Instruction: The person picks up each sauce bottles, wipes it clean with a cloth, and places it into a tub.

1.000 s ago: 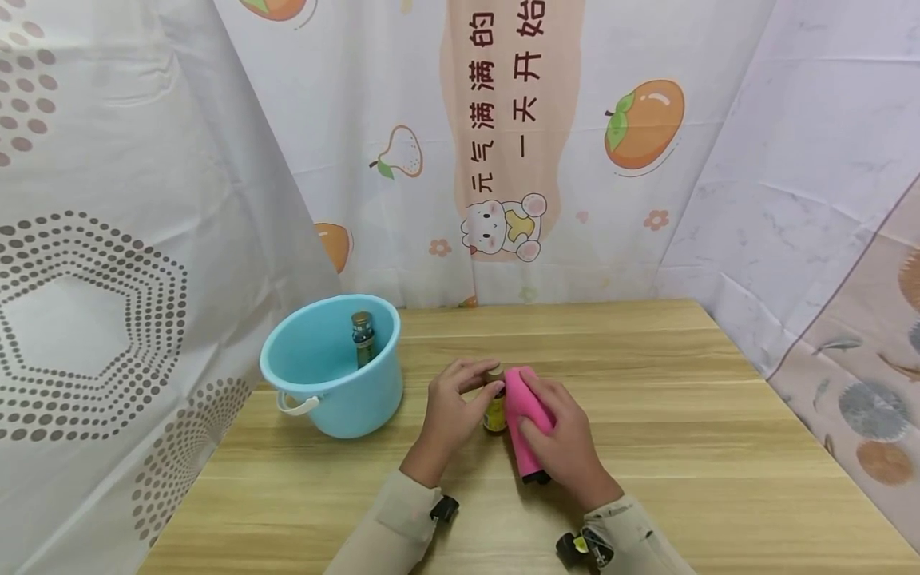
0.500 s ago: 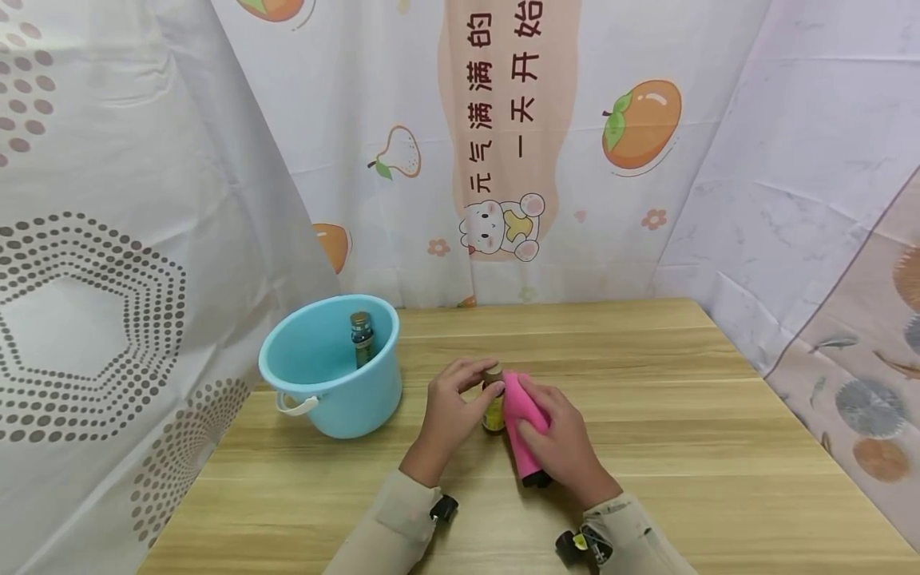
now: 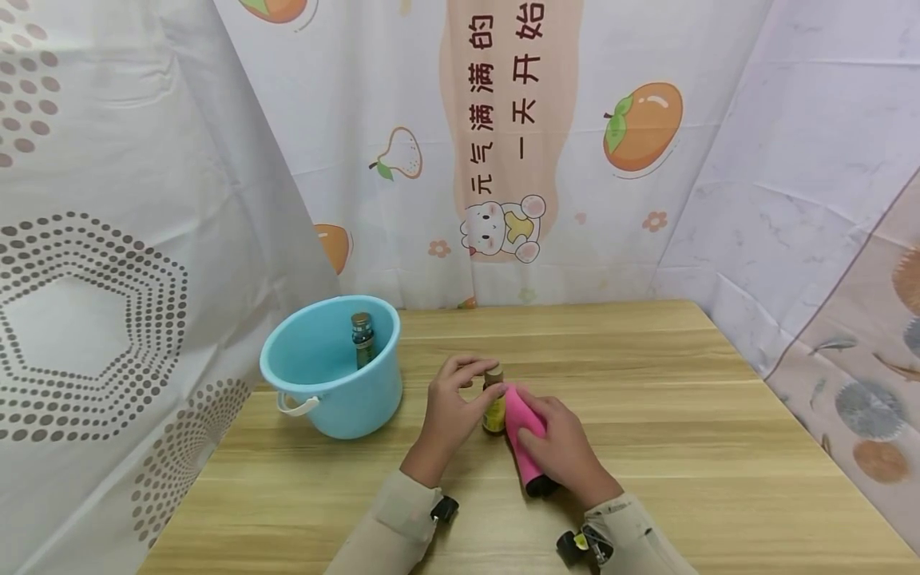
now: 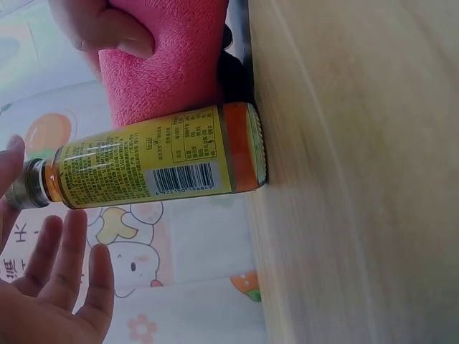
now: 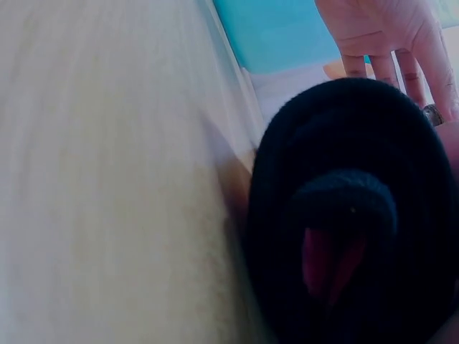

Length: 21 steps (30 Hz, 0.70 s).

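A small glass bottle [image 3: 493, 417] with a yellow label and metal cap stands upright on the table. My left hand [image 3: 449, 407] pinches its cap [image 4: 27, 188] between thumb and index finger; the other fingers spread beside the neck. My right hand [image 3: 564, 447] grips a rolled pink cloth [image 3: 514, 420] with black trim and holds it against the bottle's right side. In the left wrist view, the cloth [image 4: 172, 64] meets the label next to the barcode [image 4: 185, 178]. Its black end [image 5: 351, 129] fills much of the right wrist view, coiled in layers.
A light blue bucket [image 3: 359, 411] with a white handle [image 3: 298, 406] stands left of my hands. Inside it, another capped bottle [image 3: 362, 339] leans near the right wall. Printed curtains [image 3: 417, 255] hang behind the wooden table [image 3: 647, 383].
My right hand has drawn the cloth's top down along the bottle, toward me, uncovering more of the neck and cap. My left hand stays at the cap. The bucket has not moved.
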Each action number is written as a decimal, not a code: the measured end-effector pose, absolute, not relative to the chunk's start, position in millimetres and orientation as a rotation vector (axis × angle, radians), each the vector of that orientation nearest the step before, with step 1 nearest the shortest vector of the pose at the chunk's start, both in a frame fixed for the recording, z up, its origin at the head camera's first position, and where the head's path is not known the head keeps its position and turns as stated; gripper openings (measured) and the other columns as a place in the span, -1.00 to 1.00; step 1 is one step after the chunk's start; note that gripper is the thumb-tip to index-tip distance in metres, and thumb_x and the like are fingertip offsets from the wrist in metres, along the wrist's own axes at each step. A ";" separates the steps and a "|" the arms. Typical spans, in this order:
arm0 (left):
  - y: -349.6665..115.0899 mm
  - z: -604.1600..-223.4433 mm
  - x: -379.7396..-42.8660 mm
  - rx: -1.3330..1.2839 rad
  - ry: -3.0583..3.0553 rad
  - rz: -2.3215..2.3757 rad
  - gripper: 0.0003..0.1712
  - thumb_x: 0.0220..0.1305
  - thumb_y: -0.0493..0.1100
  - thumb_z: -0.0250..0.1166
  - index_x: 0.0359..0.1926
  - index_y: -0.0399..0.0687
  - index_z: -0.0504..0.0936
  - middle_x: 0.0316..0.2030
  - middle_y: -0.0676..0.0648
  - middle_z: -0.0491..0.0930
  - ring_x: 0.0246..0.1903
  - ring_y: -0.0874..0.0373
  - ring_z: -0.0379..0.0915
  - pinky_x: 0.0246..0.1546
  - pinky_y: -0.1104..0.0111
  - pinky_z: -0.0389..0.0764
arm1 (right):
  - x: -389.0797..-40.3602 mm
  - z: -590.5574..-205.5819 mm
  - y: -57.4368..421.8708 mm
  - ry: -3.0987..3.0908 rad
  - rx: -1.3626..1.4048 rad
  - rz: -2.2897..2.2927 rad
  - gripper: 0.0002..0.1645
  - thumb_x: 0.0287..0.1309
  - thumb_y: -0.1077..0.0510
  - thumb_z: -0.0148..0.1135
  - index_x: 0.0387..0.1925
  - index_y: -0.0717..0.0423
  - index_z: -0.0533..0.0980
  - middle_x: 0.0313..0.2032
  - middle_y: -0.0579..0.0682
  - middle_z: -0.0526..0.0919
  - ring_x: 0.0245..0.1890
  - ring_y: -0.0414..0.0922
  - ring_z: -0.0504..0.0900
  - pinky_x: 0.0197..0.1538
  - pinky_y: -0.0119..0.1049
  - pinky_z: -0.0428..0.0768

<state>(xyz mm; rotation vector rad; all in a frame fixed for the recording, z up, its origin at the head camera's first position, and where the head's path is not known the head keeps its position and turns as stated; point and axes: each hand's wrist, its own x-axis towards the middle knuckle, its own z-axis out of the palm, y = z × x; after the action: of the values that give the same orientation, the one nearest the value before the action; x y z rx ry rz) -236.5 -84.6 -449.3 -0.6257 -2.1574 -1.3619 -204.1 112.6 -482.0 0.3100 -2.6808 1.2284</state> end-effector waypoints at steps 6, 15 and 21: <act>-84.6 -450.0 -235.6 -0.613 -2.174 -1.350 -0.62 0.26 -0.04 0.52 0.10 0.28 0.76 -0.02 0.16 0.62 -0.05 0.29 0.61 -0.07 0.11 0.68 | -203.8 -480.9 112.3 -2.699 0.312 1.211 -0.22 0.16 0.17 0.37 0.45 -0.06 0.45 0.08 0.11 0.65 -0.13 -0.08 0.59 -0.10 -0.19 0.60; -84.9 -449.3 -235.6 -0.608 -2.171 -1.308 -0.65 0.28 -0.03 0.50 0.09 0.24 0.77 -0.04 0.14 0.65 -0.09 0.31 0.67 -0.12 0.06 0.71 | -203.7 -478.8 113.0 -2.636 0.329 1.205 -0.23 0.14 0.16 0.39 0.42 -0.16 0.49 0.11 0.03 0.65 -0.05 -0.09 0.62 -0.04 -0.16 0.63; -84.5 -450.4 -236.1 -0.619 -2.156 -1.290 -0.66 0.26 -0.04 0.52 0.07 0.16 0.79 -0.06 0.15 0.67 -0.13 0.31 0.69 -0.14 0.00 0.72 | -203.9 -480.4 114.1 -2.511 0.379 1.258 -0.24 0.11 0.20 0.41 0.39 -0.14 0.52 0.09 -0.03 0.65 -0.12 -0.15 0.60 -0.15 -0.30 0.64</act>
<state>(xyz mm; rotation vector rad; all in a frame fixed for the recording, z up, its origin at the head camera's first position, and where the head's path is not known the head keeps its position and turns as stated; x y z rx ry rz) -236.1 -84.5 -450.4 -0.6190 -2.1562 -1.2901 -203.9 114.1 -480.4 0.3786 -2.5114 1.2579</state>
